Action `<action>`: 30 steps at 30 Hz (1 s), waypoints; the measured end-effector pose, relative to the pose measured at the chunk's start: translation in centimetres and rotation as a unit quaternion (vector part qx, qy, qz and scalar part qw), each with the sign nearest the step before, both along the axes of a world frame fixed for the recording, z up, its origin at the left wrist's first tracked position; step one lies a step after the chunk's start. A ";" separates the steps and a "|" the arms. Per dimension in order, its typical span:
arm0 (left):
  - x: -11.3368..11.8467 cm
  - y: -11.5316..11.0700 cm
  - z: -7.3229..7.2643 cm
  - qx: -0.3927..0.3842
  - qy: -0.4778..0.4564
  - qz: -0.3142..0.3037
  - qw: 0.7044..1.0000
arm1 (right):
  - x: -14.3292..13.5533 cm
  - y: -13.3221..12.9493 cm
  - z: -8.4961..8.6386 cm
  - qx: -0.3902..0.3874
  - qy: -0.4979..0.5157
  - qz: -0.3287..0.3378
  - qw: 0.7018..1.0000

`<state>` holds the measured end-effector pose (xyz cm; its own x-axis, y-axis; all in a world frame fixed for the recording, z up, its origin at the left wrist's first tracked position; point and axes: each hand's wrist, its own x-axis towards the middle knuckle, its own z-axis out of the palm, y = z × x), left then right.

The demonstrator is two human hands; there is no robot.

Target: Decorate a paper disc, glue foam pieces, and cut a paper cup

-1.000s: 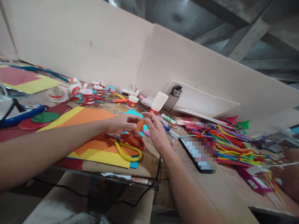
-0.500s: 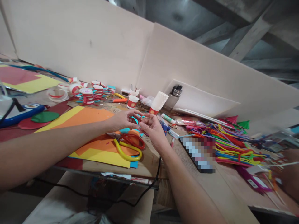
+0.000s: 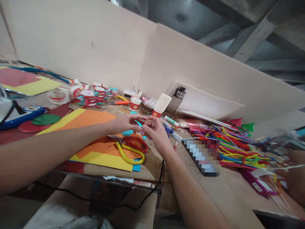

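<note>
- Left hand [image 3: 126, 124] has shifted toward right hand [image 3: 157, 130]; orange piece no longer shows, probably between the fingers.
- Both hands: fingers curled, tips close; pinch cannot be determined.
- Far-left cups [image 3: 90, 99] appear cut; handwork appears unfinished.

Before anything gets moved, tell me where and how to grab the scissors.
Probably by the scissors' yellow handle loop, from the near side: it faces that way, uncovered, while the blades point away toward the left wrist, with their tips hidden.
</note>
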<state>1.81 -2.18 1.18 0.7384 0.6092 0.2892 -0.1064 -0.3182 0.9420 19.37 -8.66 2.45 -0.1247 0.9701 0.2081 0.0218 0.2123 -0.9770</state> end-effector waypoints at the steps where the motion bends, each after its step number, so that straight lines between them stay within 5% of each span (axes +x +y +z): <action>1: 0.0 0.0 0.1 0.001 0.001 0.000 1.000 | 0.0 0.0 0.0 0.002 0.000 0.001 1.000; 30: 0.5 -0.6 0.0 -0.018 -0.012 0.057 0.998 | -0.4 -0.1 0.1 -0.036 0.011 -0.004 0.999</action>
